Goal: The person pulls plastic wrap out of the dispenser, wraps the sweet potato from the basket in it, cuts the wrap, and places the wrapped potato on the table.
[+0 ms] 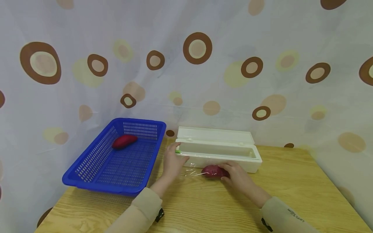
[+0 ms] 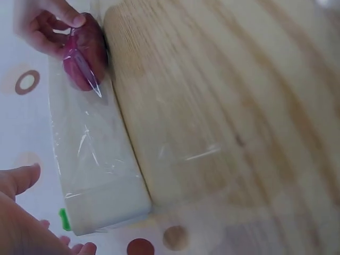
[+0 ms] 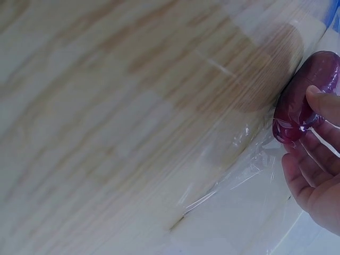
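My right hand (image 1: 239, 176) grips a purple-red sweet potato (image 1: 211, 171) at the front of a long white cling film box (image 1: 224, 161). Clear cling film (image 3: 249, 154) is wrapped over the sweet potato and stretches out from it toward the left. By the box's left end is my left hand (image 1: 172, 161), its thumb and fingers spread with nothing between them. A small green slider (image 2: 64, 219) shows at that end, near the left fingers. The box lid (image 1: 215, 135) stands raised at the back.
A blue plastic basket (image 1: 158, 152) stands on the left of the wooden table (image 1: 294, 187). Another red sweet potato (image 1: 124, 141) lies inside it. Behind the table hangs a pale curtain (image 1: 221, 29) with brown and yellow spots.
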### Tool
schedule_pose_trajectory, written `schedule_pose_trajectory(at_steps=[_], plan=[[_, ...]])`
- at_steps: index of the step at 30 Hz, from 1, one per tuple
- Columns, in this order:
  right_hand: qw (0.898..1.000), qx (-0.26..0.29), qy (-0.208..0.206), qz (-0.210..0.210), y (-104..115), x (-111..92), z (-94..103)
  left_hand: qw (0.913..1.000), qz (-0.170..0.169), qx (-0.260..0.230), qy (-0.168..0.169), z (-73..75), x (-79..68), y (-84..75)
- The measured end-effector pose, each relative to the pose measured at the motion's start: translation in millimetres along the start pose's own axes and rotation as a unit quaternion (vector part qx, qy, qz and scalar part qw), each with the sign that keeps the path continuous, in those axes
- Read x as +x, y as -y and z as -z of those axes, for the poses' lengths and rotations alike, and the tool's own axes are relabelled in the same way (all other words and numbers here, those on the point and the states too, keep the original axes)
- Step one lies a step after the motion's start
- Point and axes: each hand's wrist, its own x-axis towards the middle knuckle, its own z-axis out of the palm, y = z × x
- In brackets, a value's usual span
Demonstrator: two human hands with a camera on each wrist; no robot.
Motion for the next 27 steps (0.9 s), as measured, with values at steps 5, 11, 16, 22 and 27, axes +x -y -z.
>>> schedule_pose_trajectory(at_steps=[5,11,16,22,27], plan=[[1.000,0.004,0.002,-0.002,0.3,0.1,-0.3,0.9978,0.053,-0.040,-0.009,-3.0,1.1,11.1],[1.000,0.003,0.008,-0.005,1.6,0.1,0.1,0.9934,0.085,-0.075,-0.020,-8.7,1.5,20.8],[1.000,0.008,0.008,-0.008,2.1,0.3,-0.1,0.9907,0.087,-0.102,-0.025,-10.5,2.3,22.1],[1.000,0.012,0.010,-0.016,0.7,0.0,-0.2,0.9822,0.113,-0.149,-0.016,-13.8,5.7,26.0],[1.000,0.017,0.010,-0.021,-1.7,-0.5,-0.2,0.9701,0.144,-0.195,-0.014,-16.5,6.5,29.5]])
